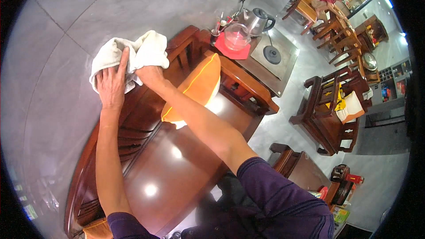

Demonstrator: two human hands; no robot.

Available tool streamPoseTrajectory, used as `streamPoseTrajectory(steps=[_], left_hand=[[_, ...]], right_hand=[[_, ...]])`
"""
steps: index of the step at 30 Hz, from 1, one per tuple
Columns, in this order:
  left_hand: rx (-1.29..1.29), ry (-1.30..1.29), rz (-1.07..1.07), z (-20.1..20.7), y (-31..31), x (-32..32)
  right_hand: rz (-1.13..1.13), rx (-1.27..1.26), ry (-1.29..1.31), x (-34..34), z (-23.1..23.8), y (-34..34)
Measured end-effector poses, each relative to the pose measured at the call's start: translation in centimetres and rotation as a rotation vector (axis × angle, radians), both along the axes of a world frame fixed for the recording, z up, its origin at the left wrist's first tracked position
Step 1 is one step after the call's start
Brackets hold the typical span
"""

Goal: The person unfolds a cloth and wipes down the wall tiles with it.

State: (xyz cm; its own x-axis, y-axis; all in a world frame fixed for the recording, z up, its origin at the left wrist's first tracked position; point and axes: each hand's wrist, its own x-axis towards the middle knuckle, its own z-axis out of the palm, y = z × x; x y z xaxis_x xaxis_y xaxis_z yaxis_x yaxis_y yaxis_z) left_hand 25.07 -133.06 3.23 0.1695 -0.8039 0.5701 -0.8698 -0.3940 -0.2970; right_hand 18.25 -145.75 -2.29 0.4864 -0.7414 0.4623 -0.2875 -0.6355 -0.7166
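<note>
— What have your hands got?

— A soft, rumpled off-white cloth (128, 55), bunched on the top rail of a dark, glossy wooden bench (133, 119). My left hand (111, 86) lies flat on it, fingers (123, 62) spread. My right hand (150, 75) grips a fold, fingers curled into the fabric.

— What's nearby?

— A plump orange cushion (197, 88) on the polished seat; beyond it a worktop (283, 68) carrying a steel kettle (258, 20) and a round glass jug (237, 37).

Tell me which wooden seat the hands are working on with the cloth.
The long bench directly below, with the orange cushion; the armchair at right stands apart, untouched.
</note>
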Motion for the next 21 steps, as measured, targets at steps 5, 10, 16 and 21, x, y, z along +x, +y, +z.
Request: streamPoseTrajectory(steps=[5, 10, 16, 21], left_hand=[[-0.034, -0.154, 0.107, 0.0, 4.8, 1.9], [-0.059, -0.126, 0.168, -1.3, 11.0, 3.2], [-0.096, -0.102, 0.261, -2.1, 19.8, 5.5], [-0.06, -0.038, 0.346, -1.5, 29.4, 6.8]], right_hand=[[0.001, -0.178, -0.014, 1.7, 0.1, 5.5], [-0.058, -0.337, 0.005, 3.8, -0.6, 11.8], [0.043, -0.052, -0.01, 6.1, 1.2, 20.9], [0.47, 0.443, -0.134, 6.6, -0.8, 29.8]])
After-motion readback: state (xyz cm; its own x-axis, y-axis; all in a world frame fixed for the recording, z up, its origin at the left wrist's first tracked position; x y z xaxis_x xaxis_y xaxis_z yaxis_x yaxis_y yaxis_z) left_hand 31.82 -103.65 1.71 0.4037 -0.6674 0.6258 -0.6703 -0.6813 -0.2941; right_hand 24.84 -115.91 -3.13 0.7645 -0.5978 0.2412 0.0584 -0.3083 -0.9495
